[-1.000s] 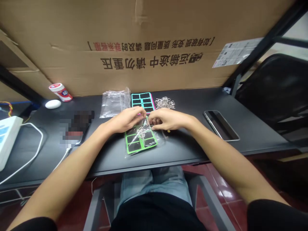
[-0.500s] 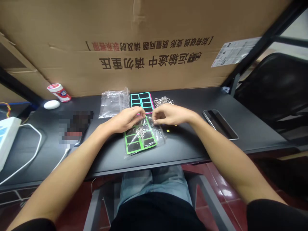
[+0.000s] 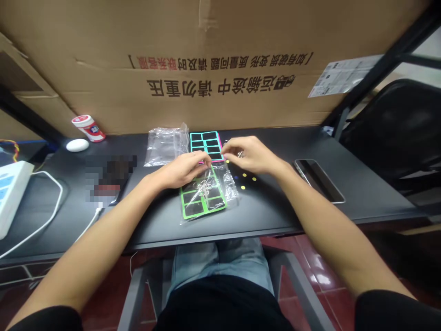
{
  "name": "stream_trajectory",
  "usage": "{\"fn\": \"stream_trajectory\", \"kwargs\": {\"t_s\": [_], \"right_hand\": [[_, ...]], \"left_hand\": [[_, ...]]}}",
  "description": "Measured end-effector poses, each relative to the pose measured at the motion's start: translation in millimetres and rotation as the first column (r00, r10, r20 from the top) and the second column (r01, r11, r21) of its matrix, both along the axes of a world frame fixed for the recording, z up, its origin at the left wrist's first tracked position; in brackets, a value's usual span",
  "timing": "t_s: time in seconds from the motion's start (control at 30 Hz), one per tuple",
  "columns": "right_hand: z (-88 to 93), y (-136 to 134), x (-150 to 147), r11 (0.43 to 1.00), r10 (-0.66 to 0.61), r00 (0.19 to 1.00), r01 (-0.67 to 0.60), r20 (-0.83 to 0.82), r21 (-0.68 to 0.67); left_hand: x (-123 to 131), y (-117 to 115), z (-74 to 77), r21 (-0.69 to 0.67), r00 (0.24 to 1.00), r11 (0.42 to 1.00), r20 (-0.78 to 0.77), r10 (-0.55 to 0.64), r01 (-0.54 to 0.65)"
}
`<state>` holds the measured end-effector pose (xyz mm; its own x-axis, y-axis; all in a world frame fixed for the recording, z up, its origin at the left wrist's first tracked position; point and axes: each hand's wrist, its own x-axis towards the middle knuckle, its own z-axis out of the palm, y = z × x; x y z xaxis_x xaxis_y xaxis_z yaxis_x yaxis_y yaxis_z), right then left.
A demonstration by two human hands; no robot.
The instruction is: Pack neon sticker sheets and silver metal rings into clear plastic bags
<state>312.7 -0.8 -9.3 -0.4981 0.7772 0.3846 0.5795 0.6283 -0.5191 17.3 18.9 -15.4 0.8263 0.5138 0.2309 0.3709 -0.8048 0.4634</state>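
My left hand (image 3: pixel 189 169) is closed on the upper edge of a clear plastic bag (image 3: pixel 229 186). Inside or under the bag lies a green-framed sheet with dark rectangles (image 3: pixel 203 209), and a small bunch of metal rings (image 3: pixel 203 187) shows on top of it. My right hand (image 3: pixel 253 154) is curled, thumb and forefinger close together by the right edge of a cyan-framed sheet (image 3: pixel 206 143); what they pinch, if anything, is too small to see. More metal rings (image 3: pixel 240 155) show through the gap in its fingers, the rest hidden behind the hand.
Several small yellow dots (image 3: pixel 243 187) and a blue dot (image 3: pixel 236 177) lie beside the bag. Another clear bag (image 3: pixel 163 147) is at the back. A phone (image 3: pixel 319 180) lies right; a red-white bottle (image 3: pixel 88 128), a white oval object (image 3: pixel 77 145) and a white cable (image 3: pixel 57 195) are left.
My right hand has moved away from the bag, farther back toward the cyan sheet and loose rings, uncovering the coloured dots. The left hand stays on the bag.
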Motion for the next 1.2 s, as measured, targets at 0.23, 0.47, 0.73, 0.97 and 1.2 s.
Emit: {"fn": "stream_trajectory", "kwargs": {"t_s": [0.23,0.47,0.73,0.97,1.2], "right_hand": [[-7.6,-20.9,-41.7,0.93,0.347,0.932,-0.327,0.108,-0.166],[-14.9,-16.9,-42.2,0.929,0.342,0.934,-0.319,0.105,-0.188],[-3.8,-11.9,-23.1,0.917,0.229,0.968,-0.249,-0.099,-0.312],[-3.5,13.1,13.3,0.963,-0.259,0.964,0.262,-0.063,0.059],[-11.6,19.8,21.2,0.943,-0.29,0.953,0.27,0.084,0.192]], "left_hand": [[-0.7,3.7,-3.6,0.01,1.0,1.0,0.026,-0.014,0.014],[-0.4,4.3,-3.4,0.016,1.0,1.0,0.022,-0.01,0.01],[0.0,1.9,-1.4,-0.002,1.0,1.0,0.003,0.013,-0.013],[-0.2,1.1,-0.6,-0.014,1.0,1.0,0.005,0.001,-0.001],[-0.2,0.7,-0.3,-0.006,1.0,1.0,0.004,0.006,-0.006]]}}
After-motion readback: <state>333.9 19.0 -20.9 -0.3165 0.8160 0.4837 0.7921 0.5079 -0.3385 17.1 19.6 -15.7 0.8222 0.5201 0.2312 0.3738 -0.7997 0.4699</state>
